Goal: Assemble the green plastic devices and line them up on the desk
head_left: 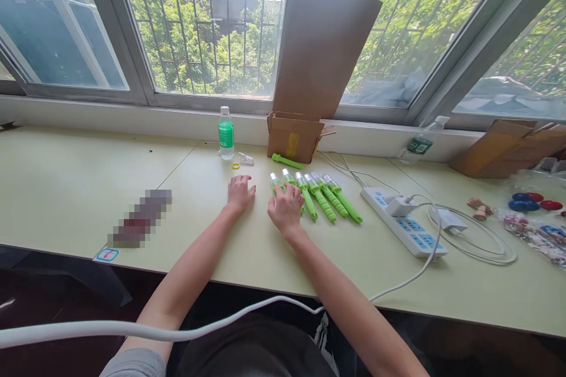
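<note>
- Your tabletop (71,188) spans the frame; the work sits around the middle, partway along, I judge.
- At upper centre, your cardboard box (292,135) stands with a flap raised; its inside is hidden.
- At right, a clear plastic bag (530,182) lies about blue and red balls.
- Left of the box, an upright bottle (226,132) with a green label stands capped; its fill level is unclear.
- Right of centre, your row of green sticks (324,203) lies side by side, clear tops on their far ends. These look done; your hand hides part of the row.
- Your right hand (286,206) covers the row's left end, fingers bent; you may be grasping a stick, but I cannot tell.
- Your left hand (240,191) rests at centre, fingers relaxed, apparently holding nothing.
- Beside the box, a lone green stick (287,161) shows no clear top, so it seems left over.
- By the bottle, a clear piece (246,159) lies loose, unjoined.
- Just beside it, a yellow ring (236,168) lies loose too.
</note>
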Tool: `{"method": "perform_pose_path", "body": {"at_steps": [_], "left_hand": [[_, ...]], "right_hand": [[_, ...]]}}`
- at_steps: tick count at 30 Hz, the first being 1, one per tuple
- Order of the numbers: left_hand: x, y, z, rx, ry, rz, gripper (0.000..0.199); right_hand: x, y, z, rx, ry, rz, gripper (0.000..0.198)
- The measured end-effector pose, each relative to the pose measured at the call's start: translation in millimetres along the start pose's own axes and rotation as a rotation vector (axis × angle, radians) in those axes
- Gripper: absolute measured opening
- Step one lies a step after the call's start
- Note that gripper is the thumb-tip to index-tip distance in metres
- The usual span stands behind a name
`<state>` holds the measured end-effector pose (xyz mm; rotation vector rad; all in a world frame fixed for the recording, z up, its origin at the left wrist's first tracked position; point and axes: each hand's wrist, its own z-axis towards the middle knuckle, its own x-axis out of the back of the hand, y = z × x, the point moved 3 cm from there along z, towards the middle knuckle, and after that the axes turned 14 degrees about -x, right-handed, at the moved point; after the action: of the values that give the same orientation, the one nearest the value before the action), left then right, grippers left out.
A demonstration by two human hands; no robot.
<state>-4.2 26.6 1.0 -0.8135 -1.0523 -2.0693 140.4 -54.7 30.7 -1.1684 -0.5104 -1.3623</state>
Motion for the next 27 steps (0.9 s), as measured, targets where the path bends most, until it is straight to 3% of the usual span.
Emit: {"method": "perform_pose_path", "body": {"at_steps": [3, 8, 13, 18, 27], "left_hand": [[-7, -4, 0, 0.061, -0.099, 0.135, 0.05], [-15, -4, 4, 0.065, -0.214, 0.227, 0.048], [-7, -16, 11, -0.023, -0.288, 0.198, 0.049], [3, -34, 14, -0.083, -0.266, 0.121, 0.054], [-2, -49, 35, 0.04, -0.231, 0.145, 0.066]], "right_hand": [[0, -1, 7, 0.009, -0.026, 0.003, 0.041], [-6, 1, 20, 0.015, -0.081, 0.011, 0.039], [-10, 3, 31, 0.008, -0.108, -0.013, 0.038], [-13, 6, 47, 0.02, -0.098, -0.051, 0.036], [-26, 14, 100, -0.032, -0.152, -0.143, 0.035]]}}
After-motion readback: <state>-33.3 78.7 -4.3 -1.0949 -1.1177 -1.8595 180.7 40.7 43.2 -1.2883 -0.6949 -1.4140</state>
